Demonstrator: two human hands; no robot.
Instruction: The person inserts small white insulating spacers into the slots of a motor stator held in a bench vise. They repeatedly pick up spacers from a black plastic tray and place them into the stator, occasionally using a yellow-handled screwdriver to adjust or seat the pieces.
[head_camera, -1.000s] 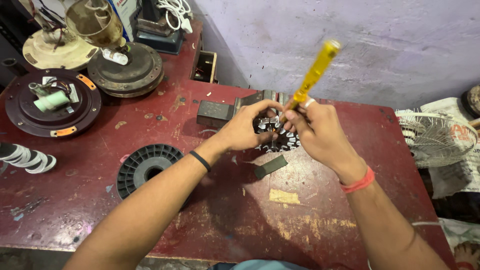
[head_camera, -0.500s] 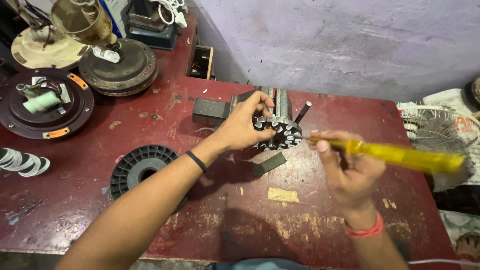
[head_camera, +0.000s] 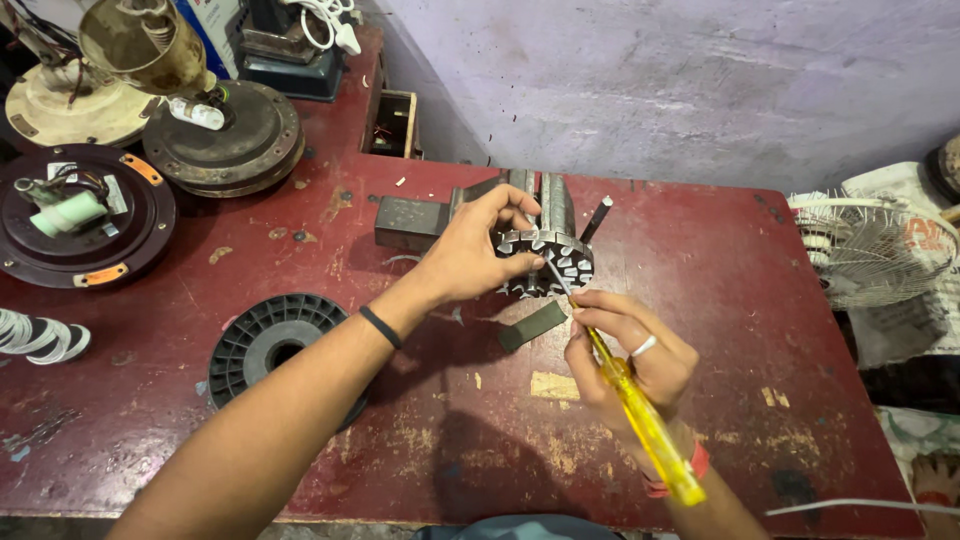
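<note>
A round toothed metal stator core (head_camera: 552, 262) lies on the red table (head_camera: 700, 280) beside a small bench vise (head_camera: 520, 205). My left hand (head_camera: 478, 250) grips the core's left edge, fingers curled over its top. My right hand (head_camera: 628, 355) holds a yellow-handled screwdriver (head_camera: 640, 415) like a pen, handle pointing back toward me. Its thin metal tip touches the core's slots near the lower right teeth.
A black plastic spool (head_camera: 272, 345) lies on the table left of my forearm. Fan motor housings (head_camera: 85, 215) and a brass-coloured canopy (head_camera: 145, 45) sit at the far left. A white fan guard (head_camera: 875, 245) rests off the table's right edge. A dark flat strip (head_camera: 533, 325) lies below the core.
My right hand swung the screwdriver from upright, out to the right, then flipped it so the tip now meets the core. My left hand stayed on the core.
</note>
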